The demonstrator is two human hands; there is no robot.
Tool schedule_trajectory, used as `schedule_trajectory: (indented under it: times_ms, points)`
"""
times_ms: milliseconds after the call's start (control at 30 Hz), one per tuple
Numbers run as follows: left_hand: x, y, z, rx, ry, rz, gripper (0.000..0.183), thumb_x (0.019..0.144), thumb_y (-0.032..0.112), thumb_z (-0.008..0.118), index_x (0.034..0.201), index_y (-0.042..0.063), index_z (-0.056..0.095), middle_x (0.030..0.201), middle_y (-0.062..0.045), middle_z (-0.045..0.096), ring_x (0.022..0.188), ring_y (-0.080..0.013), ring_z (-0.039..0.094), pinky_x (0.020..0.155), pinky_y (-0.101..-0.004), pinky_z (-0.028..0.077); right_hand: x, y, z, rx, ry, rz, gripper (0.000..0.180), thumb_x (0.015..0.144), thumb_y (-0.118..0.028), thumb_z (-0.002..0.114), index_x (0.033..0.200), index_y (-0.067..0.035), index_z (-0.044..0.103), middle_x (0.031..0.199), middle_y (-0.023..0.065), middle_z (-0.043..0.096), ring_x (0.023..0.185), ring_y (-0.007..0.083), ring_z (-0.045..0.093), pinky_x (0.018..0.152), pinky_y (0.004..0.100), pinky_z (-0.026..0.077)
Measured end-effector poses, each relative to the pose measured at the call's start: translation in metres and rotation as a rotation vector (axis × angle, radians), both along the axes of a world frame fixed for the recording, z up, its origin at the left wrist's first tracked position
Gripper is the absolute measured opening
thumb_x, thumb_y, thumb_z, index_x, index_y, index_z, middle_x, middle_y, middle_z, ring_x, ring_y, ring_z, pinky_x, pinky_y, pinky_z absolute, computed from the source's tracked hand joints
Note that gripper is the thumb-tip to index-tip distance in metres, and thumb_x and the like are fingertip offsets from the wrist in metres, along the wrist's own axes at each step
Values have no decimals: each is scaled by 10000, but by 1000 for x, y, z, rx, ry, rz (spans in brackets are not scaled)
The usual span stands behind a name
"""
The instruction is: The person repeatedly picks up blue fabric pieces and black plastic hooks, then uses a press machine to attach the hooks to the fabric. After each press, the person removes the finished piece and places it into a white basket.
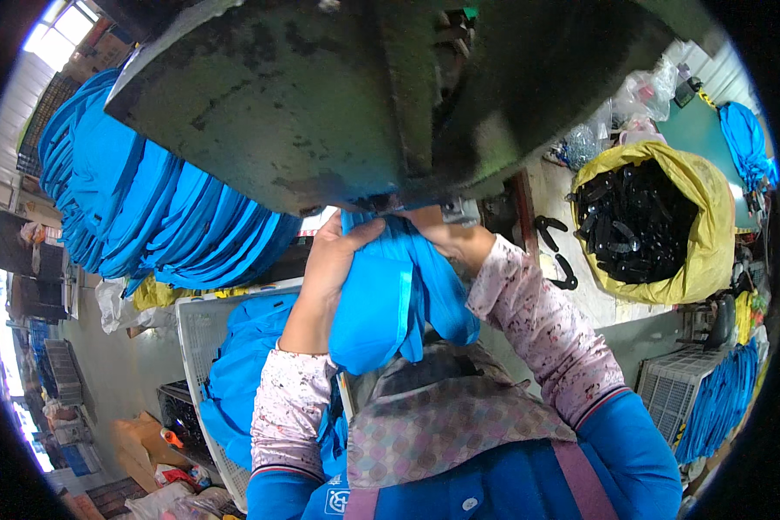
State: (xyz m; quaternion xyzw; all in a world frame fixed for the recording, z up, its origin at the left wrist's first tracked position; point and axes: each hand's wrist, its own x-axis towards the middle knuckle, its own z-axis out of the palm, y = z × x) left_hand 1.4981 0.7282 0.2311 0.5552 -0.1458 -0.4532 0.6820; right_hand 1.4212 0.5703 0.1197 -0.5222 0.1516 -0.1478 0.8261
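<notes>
Both hands are raised at the lower edge of a large dark machine housing (286,110), which fills the upper middle of the view. My left hand (338,253) grips a bunched piece of blue fabric (370,305), its thumb pressed on top. My right hand (452,237) is at the upper right of the same fabric; its fingertips are hidden under the housing, so its hold cannot be made out. Folds of the fabric hang down over the patterned apron (455,422). Part of a metal fitting (461,211) shows just beyond my right hand.
A large stack of blue fabric pieces (169,201) lies at the left. Below it, a white plastic basket (192,344) holds more blue fabric. At the right, a yellow sack (715,221) of black plastic parts (630,221) stands on a worktop (604,312), with loose black parts (562,273) beside it.
</notes>
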Motion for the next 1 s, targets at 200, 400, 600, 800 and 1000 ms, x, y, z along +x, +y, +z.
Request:
schedule_trajectory:
  times_ms: [200, 400, 600, 800, 1000]
  points:
    - [-10, 15, -20, 152, -28, 0, 291, 891, 215, 625, 1097, 11, 624, 994, -49, 654, 860, -120, 611, 792, -249, 479, -6, 35, 75, -30, 91, -201, 303, 808, -50, 683, 1080, 63, 612, 1059, 146, 664, 924, 205, 611, 821, 323, 483]
    - [-6, 4, -21, 110, 143, -14, 301, 907, 234, 602, 1075, -14, 625, 997, -62, 657, 866, -131, 626, 792, -252, 492, -1, 34, 70, 73, 179, -260, 191, 808, -44, 660, 939, 95, 643, 832, 123, 664, 694, 164, 587, 604, 330, 471]
    - [1, 7, -54, 166, -224, 65, 384, 890, 279, 610, 1104, -38, 636, 1057, -90, 654, 951, -141, 595, 883, -268, 439, -9, 27, 65, -50, 105, -85, 306, 835, -114, 668, 1081, 61, 622, 1018, 145, 658, 871, 191, 606, 756, 324, 489]
    - [-1, 16, -41, 353, -402, -4, 501, 892, 397, 558, 1192, 0, 621, 1191, -134, 624, 1089, -200, 559, 993, -289, 358, -92, -24, 17, -539, 186, -176, 514, 775, -208, 714, 1236, -49, 550, 1107, 126, 613, 1032, 269, 581, 899, 348, 471]
    - [-12, 5, -21, 182, -51, 5, 431, 877, 291, 618, 1134, -55, 605, 982, -123, 656, 846, -147, 616, 773, -253, 486, -226, -136, -76, -1509, 1164, -187, 308, 813, -43, 500, 1112, -8, 568, 1059, 209, 566, 924, 381, 577, 762, 467, 500]
